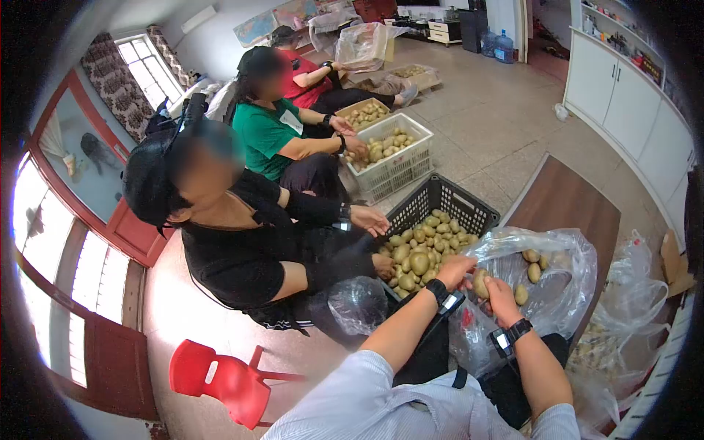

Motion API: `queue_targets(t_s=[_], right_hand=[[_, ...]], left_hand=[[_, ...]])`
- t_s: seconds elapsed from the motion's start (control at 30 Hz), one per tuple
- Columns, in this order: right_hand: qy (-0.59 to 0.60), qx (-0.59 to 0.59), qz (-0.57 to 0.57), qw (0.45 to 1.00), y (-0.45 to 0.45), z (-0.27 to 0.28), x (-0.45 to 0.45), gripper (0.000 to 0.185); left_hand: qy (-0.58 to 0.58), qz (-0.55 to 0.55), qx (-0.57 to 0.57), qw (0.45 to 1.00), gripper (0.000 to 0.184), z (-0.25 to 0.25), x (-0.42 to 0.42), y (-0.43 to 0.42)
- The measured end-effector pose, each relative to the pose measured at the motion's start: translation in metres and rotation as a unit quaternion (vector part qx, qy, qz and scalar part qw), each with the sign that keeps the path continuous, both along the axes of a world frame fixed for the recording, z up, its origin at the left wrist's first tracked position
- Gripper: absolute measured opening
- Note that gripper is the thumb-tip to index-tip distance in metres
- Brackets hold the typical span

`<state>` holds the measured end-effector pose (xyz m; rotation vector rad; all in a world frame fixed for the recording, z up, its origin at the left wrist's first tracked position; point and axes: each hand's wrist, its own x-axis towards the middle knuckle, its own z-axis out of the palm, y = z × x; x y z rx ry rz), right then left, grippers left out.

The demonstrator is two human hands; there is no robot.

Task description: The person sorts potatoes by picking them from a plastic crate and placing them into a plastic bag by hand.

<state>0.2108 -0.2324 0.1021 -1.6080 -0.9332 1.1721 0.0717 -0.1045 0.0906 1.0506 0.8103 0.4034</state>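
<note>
A clear plastic bag point(579, 273) lies spread before me, with several potatoes point(534, 273) inside it. My left hand point(456, 271) is at the bag's near-left rim, fingers curled on the plastic; the exact grip is partly hidden. My right hand point(502, 302) is over the bag opening, closed around a single potato point(481, 283) that sits between my two hands. Just left of my hands stands a black perforated crate point(480, 214) with many potatoes point(419, 262) in it. A co-worker's two hands point(369, 219) are at that crate's left side.
A brown board point(565, 194) lies beneath the bag. To the right are crumpled plastic bags point(620, 334). A red chair point(227, 385) stands at lower left. Beyond my crate are a white crate point(396, 176) of potatoes and two more seated people point(268, 139). White cabinets point(623, 95) line the right wall.
</note>
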Motion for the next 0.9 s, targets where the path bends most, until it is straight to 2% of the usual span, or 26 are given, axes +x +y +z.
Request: queue_targets(t_s=[0.03,0.1,0.17,0.2,0.23,0.3,0.37,0.43,0.5,0.57,0.63,0.7,0.77,0.8,0.83,0.9], right_hand=[[-0.001,-0.001,0.001,1.0,-0.001,0.001,0.0,0.038],[0.024,0.001,-0.043,0.999,-0.002,0.033,-0.012,0.039],[-0.022,0.022,-0.003,1.0,0.001,0.022,-0.003,0.038],[-0.1,0.027,-0.01,0.995,0.006,-0.011,0.01,0.036],[-0.084,0.022,-0.032,0.996,0.007,-0.003,0.005,0.04],[-0.039,-0.04,-0.016,0.998,0.005,0.028,-0.003,0.037],[-0.03,-0.009,-0.02,0.999,0.008,0.02,0.002,0.035],[-0.023,0.021,-0.027,0.999,0.007,0.006,0.01,0.034],[-0.285,0.115,-0.037,0.951,0.004,-0.004,0.014,0.032],[-0.274,0.071,-0.04,0.958,-0.004,-0.018,0.028,0.027],[-0.498,0.072,-0.033,0.863,-0.015,-0.046,0.046,0.031],[-0.52,0.047,-0.035,0.852,-0.024,-0.049,0.054,0.035],[-0.542,0.024,-0.037,0.839,-0.032,-0.052,0.061,0.04],[-0.551,-0.01,-0.014,0.834,-0.036,-0.054,0.065,0.042],[-0.559,-0.044,0.01,0.828,-0.039,-0.056,0.068,0.044],[-0.567,-0.044,0.007,0.823,-0.043,-0.058,0.068,0.045]], left_hand=[[0.001,-0.039,0.027,0.999,0.037,0.001,0.0,0.0],[-0.003,-0.062,0.001,0.998,0.039,-0.002,0.004,0.001],[-0.004,-0.075,-0.033,0.997,0.04,-0.001,0.003,-0.004],[-0.009,-0.092,-0.035,0.995,0.039,0.014,0.001,-0.01],[-0.012,-0.108,-0.034,0.993,0.038,0.02,-0.003,-0.011],[-0.023,-0.114,-0.033,0.993,0.039,0.016,-0.009,-0.007],[-0.021,-0.058,-0.048,0.997,0.039,0.018,-0.007,-0.006],[-0.045,-0.06,-0.071,0.995,0.04,-0.007,-0.003,0.007],[-0.068,0.053,-0.117,0.989,0.041,-0.005,-0.009,0.011],[-0.075,0.073,-0.107,0.989,0.042,-0.012,-0.012,0.015],[-0.138,0.192,-0.188,0.953,0.042,-0.041,-0.012,0.029],[-0.149,0.22,-0.197,0.944,0.04,-0.046,-0.016,0.032],[-0.161,0.329,-0.179,0.913,0.037,-0.05,-0.018,0.033],[-0.155,0.352,-0.223,0.896,0.037,-0.051,-0.019,0.037],[-0.155,0.35,-0.223,0.896,0.037,-0.053,-0.018,0.037],[-0.135,0.438,-0.21,0.864,0.04,-0.053,-0.017,0.038]])
